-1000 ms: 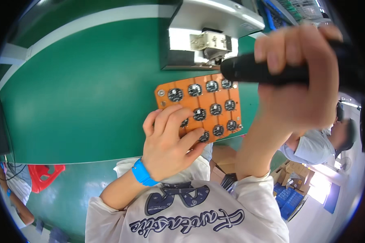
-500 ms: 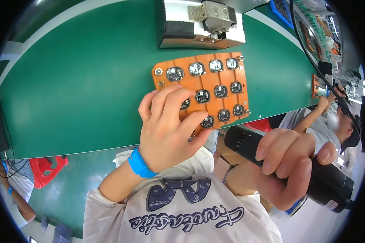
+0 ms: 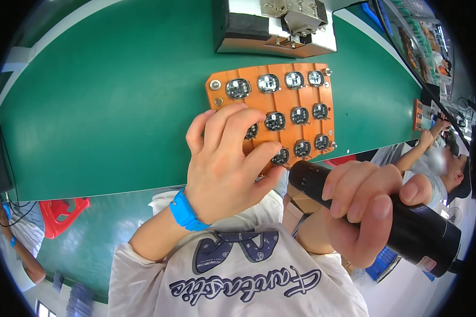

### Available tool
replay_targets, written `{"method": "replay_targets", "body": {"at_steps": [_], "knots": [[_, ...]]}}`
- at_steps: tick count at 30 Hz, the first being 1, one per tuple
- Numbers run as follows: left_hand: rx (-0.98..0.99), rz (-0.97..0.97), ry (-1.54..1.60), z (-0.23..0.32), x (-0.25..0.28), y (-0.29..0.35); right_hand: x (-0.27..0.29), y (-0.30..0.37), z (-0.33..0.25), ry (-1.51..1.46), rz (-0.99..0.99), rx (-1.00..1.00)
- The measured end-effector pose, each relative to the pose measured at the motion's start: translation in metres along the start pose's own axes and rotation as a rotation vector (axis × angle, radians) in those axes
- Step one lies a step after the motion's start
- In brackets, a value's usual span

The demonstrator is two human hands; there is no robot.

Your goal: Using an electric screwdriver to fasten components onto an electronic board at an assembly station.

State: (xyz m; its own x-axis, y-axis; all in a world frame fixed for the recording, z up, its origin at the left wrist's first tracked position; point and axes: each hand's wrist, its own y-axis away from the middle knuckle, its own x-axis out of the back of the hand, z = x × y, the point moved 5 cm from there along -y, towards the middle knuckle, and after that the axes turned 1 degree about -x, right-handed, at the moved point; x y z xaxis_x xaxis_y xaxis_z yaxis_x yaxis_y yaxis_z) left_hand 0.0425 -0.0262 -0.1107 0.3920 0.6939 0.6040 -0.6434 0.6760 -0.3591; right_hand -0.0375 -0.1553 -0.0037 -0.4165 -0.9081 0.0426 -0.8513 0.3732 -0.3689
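An orange tray [image 3: 259, 104] lies on the green table, with rows of small round black circuit boards [image 3: 274, 121] set in its pockets. My left hand [image 3: 230, 158], with a blue band at the wrist, rests over the tray's near left part. Its fingers are spread and bent, the thumb and forefinger beside a near-row board [image 3: 280, 156]; some boards are hidden under it. In my right hand [image 3: 367, 208] is a black electric screwdriver [image 3: 423, 238], fingers wrapped round its body. Its nose points at the tray's near edge by that board; whether the bit touches cannot be seen.
Behind the tray stands a metal box [image 3: 275, 39] with a bracket on top. At the right another person [image 3: 433, 164] sits by a second orange tray [image 3: 418, 114]. A red stool [image 3: 63, 214] and another person's arm [image 3: 24, 253] are at the left.
The screwdriver's nose has come closer to the near-row board beside my left thumb. Tray and metal box both appear further right in the picture. My left hand keeps its place over the tray.
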Motion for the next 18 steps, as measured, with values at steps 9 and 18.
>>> {"method": "replay_targets", "body": {"at_steps": [9, 18], "knots": [[-0.050, 0.015, 0.043, 0.004, -0.002, -0.009, -0.006, 0.004, 0.002, 0.127, 0.132, 0.084], [-0.025, -0.049, -0.048, 0.003, -0.006, -0.006, -0.005, 0.003, 0.010, 0.046, 0.066, 0.117]]}}
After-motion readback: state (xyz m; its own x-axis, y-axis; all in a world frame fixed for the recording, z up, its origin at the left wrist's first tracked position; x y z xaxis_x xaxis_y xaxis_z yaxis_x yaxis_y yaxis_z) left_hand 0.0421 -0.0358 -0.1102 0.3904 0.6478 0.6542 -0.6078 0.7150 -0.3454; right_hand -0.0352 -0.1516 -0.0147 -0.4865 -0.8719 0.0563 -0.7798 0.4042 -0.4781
